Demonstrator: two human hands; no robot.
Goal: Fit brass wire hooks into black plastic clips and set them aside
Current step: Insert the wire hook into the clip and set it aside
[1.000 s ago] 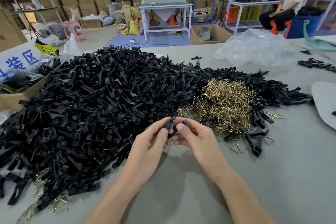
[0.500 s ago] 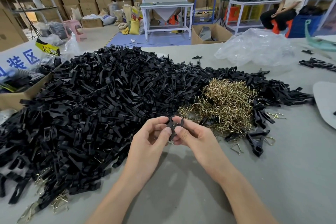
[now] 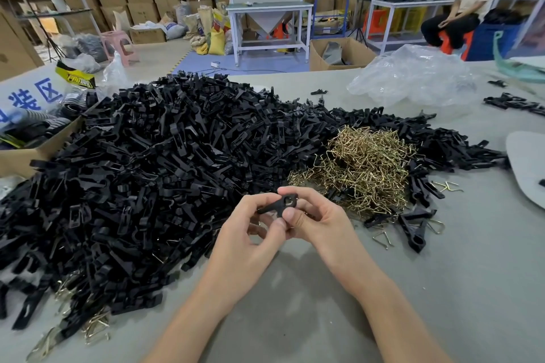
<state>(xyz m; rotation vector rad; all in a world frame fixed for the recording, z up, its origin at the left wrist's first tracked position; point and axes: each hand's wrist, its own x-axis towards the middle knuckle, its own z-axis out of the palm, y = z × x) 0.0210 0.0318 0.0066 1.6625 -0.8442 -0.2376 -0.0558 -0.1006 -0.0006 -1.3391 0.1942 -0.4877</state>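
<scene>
Both hands meet over the grey table, holding one black plastic clip between them. My left hand pinches its left end, and my right hand grips its right end with thumb and fingers. A glint of brass shows by the right fingers; I cannot tell whether a hook sits in the clip. A huge heap of black clips fills the table's left and middle. A tangled pile of brass wire hooks lies just right of the hands.
A few assembled clips with hooks lie right of the brass pile. A cardboard box stands at the left edge and a clear plastic bag at the back right. A seated person is in the far background.
The clip has turned from upright between the fingertips to lying nearly flat, its ring end now facing up. Both hands stayed in place.
</scene>
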